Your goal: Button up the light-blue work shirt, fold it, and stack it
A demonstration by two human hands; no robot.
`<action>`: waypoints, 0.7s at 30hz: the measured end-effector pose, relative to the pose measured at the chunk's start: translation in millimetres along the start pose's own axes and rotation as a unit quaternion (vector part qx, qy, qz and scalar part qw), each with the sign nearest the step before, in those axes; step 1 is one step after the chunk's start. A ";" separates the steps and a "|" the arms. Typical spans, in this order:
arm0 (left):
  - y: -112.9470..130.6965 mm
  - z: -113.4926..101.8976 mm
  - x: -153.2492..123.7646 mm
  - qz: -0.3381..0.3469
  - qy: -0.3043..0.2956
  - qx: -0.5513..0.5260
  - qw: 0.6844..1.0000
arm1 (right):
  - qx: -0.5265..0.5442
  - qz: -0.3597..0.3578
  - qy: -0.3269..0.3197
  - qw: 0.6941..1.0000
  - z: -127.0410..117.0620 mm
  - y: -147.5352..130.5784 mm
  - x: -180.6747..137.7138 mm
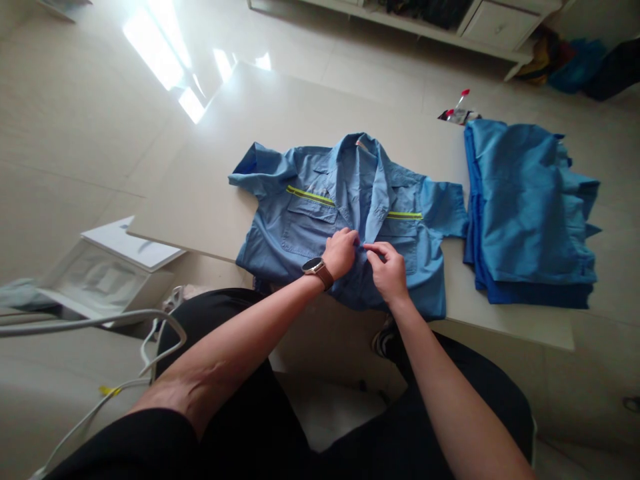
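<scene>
A blue short-sleeved work shirt point(310, 220) with yellow reflective stripes lies face up on a low pale table point(210, 187), collar away from me. My left hand point(341, 252), with a watch on its wrist, is closed and pinches the shirt's front edge at the middle. Touching it from the right, my right hand point(387, 270) pinches the opposite front edge with thumb and forefinger. Both hands meet over the shirt's placket, below the collar.
A stack of folded blue garments point(530, 213) lies on the table's right end. A small red-and-white item point(459, 112) sits beyond it. A white box point(107, 270) and white cables point(150, 347) are on the floor at left. A white cabinet point(500, 27) stands at the back.
</scene>
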State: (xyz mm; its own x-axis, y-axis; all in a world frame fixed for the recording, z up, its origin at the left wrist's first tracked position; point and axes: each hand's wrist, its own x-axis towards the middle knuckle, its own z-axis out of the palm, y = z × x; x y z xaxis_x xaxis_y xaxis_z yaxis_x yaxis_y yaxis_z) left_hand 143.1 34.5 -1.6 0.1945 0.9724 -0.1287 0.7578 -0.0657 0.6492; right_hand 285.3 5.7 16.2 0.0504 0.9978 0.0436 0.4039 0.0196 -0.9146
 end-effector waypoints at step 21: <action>5.8 -28.4 -8.3 0.016 0.057 -0.197 0.979 | -0.003 -0.020 -0.050 0.999 3.6 -8.1 -1.8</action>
State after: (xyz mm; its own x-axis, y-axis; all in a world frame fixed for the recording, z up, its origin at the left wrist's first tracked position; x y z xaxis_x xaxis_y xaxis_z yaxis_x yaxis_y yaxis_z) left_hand 128.2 32.5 24.6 0.1271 0.9913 -0.0336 0.4488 -0.0273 0.8932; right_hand 278.7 4.0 22.1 -0.0574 0.9976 0.0384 0.4097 0.0586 -0.9103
